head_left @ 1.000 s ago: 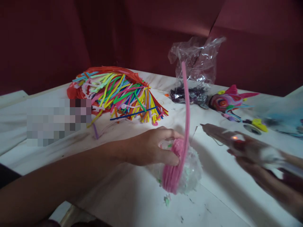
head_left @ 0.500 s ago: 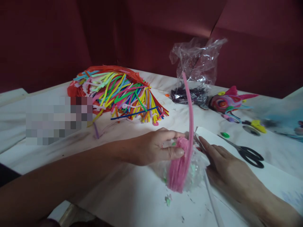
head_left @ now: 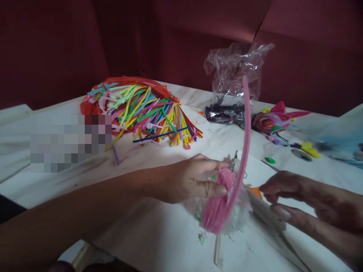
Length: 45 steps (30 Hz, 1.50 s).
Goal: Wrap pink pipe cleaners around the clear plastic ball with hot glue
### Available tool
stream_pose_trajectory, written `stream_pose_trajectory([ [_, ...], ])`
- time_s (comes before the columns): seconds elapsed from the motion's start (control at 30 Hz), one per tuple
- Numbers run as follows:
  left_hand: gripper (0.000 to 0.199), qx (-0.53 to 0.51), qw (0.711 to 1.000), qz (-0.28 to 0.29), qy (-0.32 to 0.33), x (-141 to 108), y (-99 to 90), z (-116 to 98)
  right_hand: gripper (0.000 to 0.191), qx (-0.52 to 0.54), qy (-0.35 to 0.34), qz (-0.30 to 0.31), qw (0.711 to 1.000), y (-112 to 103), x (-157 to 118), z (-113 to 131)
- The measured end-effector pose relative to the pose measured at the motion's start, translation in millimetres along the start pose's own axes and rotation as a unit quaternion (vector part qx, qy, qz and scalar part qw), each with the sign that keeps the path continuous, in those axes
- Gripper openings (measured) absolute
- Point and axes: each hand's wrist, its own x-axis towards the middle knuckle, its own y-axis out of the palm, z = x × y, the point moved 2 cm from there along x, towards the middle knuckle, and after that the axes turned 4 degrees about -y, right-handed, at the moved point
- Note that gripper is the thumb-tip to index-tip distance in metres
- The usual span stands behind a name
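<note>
White marbled worktop (head_left: 215, 140) w/ maroon wall (head_left: 181, 45) behind, pink bundle (head_left: 216, 215) gripped at tips of L fingers (head_left: 212, 165), R fingers (head_left: 285, 182) parted & loose nr it.

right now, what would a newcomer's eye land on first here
Probably the multicoloured pipe cleaners spilling from a red bag at back left. Next, the pink strand standing up from the pink bundle in the left hand. A brightly coloured figure lies at back right.

There are two hands (head_left: 185, 183) (head_left: 330, 207) and one clear bag (head_left: 235, 73). Pipe cleaners (head_left: 154, 119) are too many to count.
</note>
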Motion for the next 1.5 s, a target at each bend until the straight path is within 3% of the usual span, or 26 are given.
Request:
stream_pose_trajectory([
  [0.03,0.046,0.004,1.0,0.0,0.006,-1,0.6,0,0.03,0.045,-0.027,0.018,0.998,3,4,9],
  [0.1,0.045,0.013,1.0,-0.004,0.01,-4,1.9,2,0.022,0.069,-0.055,-0.003,0.996,10,15,29],
  [0.2,0.046,0.021,1.0,-0.01,0.007,-7,3.8,4,0.041,0.148,0.041,-0.019,0.988,24,33,50],
  [0.3,0.048,0.016,1.0,-0.001,-0.004,-8,5.3,3,0.056,0.1,0.142,-0.057,0.983,32,41,56],
  [0.4,0.053,0.01,0.999,0.004,-0.034,-8,5.3,-1,0.062,0.072,0.172,-0.08,0.979,33,43,54],
  [0.5,0.05,0.005,0.999,0.01,-0.04,-8,4.4,-5,0.064,0.089,0.17,-0.076,0.978,33,44,51],
  [0.63,0.035,0.005,1.0,0.011,0.002,-7,3.3,-8,0.062,0.135,0.157,-0.056,0.977,32,44,49],
  [0.8,0.034,0.02,1.0,0.011,0.001,-6,3.5,-7,0.042,0.248,0.078,0.013,0.966,32,46,52],
  [1.13,0.055,0.031,0.999,0.032,-0.022,-7,3.8,-1,0.04,0.225,0.08,0.034,0.971,28,48,57],
  [1.5,0.051,0.003,0.995,-0.021,-0.099,-5,7.5,-10,0.04,0.24,0.088,0.02,0.967,26,51,58],
])
